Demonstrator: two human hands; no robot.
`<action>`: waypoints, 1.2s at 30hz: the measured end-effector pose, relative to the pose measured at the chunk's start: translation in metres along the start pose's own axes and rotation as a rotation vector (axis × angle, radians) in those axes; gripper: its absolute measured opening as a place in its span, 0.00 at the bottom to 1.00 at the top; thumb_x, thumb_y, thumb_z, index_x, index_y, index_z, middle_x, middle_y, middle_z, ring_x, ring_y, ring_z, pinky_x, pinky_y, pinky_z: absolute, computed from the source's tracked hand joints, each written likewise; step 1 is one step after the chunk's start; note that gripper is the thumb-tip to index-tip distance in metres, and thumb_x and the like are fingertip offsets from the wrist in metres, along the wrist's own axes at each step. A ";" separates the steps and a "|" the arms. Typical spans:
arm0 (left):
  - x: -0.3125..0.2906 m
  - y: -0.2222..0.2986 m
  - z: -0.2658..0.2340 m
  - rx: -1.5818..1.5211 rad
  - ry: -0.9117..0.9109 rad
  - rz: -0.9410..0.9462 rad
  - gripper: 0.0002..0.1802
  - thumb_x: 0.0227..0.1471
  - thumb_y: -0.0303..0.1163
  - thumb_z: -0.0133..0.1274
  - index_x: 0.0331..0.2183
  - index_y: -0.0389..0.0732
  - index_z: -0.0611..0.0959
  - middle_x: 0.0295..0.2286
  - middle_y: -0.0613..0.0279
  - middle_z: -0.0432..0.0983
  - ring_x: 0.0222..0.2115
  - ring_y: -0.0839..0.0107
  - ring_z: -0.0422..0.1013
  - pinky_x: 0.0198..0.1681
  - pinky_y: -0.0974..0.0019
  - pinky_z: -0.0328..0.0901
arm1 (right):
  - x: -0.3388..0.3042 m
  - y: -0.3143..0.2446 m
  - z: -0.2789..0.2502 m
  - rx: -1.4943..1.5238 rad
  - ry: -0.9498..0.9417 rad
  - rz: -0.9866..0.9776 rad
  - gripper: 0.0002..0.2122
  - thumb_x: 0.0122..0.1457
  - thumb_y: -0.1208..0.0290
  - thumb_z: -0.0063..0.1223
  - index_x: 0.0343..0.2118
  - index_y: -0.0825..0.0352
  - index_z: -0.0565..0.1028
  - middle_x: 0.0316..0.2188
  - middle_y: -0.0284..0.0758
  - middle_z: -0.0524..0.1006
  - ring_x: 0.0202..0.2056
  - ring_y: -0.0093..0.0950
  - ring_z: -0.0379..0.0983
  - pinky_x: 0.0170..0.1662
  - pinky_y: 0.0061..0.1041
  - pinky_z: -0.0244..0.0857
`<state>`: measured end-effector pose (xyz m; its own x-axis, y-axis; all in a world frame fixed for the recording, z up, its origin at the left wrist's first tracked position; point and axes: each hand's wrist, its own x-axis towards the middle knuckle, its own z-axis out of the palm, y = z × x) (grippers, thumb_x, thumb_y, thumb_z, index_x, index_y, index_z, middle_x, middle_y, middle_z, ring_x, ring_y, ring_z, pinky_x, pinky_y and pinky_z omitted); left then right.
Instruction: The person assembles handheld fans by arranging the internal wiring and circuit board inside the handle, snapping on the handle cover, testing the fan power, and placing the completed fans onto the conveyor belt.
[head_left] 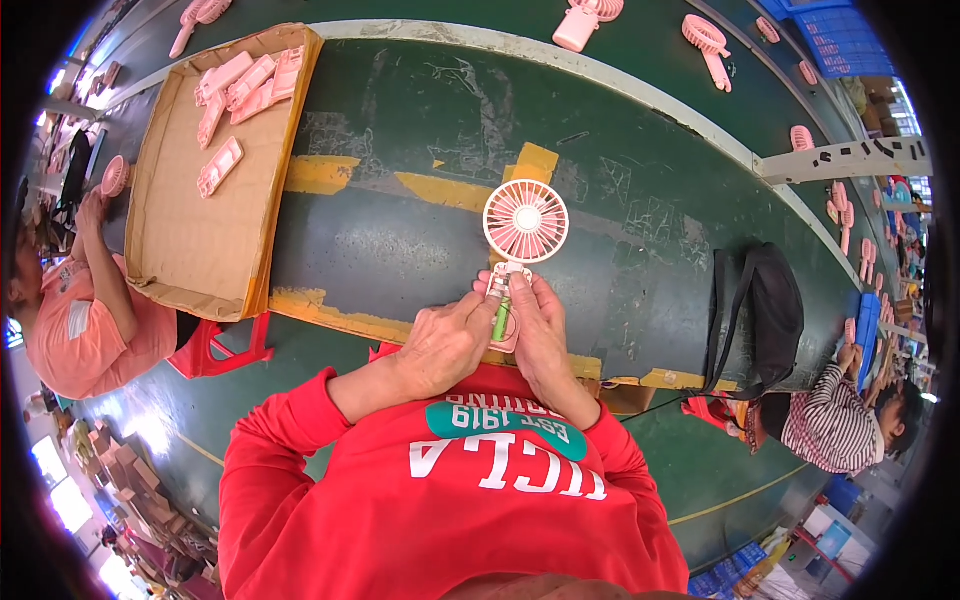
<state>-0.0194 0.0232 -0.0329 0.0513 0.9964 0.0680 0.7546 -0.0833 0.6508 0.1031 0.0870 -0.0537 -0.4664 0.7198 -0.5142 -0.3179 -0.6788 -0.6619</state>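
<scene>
Between my hands is a small pink handheld fan point(526, 221), its round caged head pointing away from me over the table. The handle is uncovered, and a green cylindrical battery point(501, 320) shows inside it. My left hand point(446, 340) is closed, its fingertips pinching at the upper part of the handle near the battery. My right hand point(537, 330) wraps the handle's right side, thumb lying along it. What small part the left fingertips may be touching is hidden.
A cardboard tray point(185, 255) with several pink casing pieces point(250, 82) stands at the left. A black bag point(775, 320) lies on the right of the green table point(640, 290). Pink fans point(706, 38) rest beyond the pale rail. People sit at both sides.
</scene>
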 end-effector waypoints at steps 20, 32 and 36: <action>0.011 -0.248 -0.180 0.935 0.421 -0.547 0.11 0.49 0.34 0.46 0.35 0.39 0.74 0.27 0.53 0.72 0.27 0.60 0.71 0.29 0.58 0.66 | 0.002 -0.007 -0.022 -0.152 0.004 -0.091 0.16 0.62 0.65 0.41 0.46 0.74 0.67 0.39 0.45 0.74 0.38 0.33 0.74 0.41 0.28 0.71; 0.019 -0.167 -0.196 0.244 0.643 -0.507 0.24 0.49 0.32 0.47 0.49 0.36 0.67 0.34 0.48 0.73 0.34 0.61 0.73 0.38 0.62 0.68 | 0.021 -0.010 -0.010 0.010 -0.001 0.015 0.17 0.61 0.67 0.43 0.46 0.76 0.66 0.42 0.48 0.73 0.42 0.35 0.73 0.44 0.29 0.71; 0.026 -0.102 -0.128 -0.962 0.585 -0.304 0.21 0.44 0.27 0.52 0.43 0.33 0.69 0.37 0.55 0.72 0.36 0.66 0.72 0.42 0.67 0.67 | 0.017 -0.009 -0.015 0.006 -0.003 0.006 0.16 0.61 0.66 0.43 0.45 0.76 0.66 0.41 0.48 0.73 0.42 0.35 0.73 0.43 0.29 0.71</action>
<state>-0.1785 0.0554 -0.0011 -0.5452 0.8382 -0.0145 -0.1365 -0.0717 0.9880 0.1101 0.1074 -0.0651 -0.4707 0.7151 -0.5168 -0.3201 -0.6843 -0.6552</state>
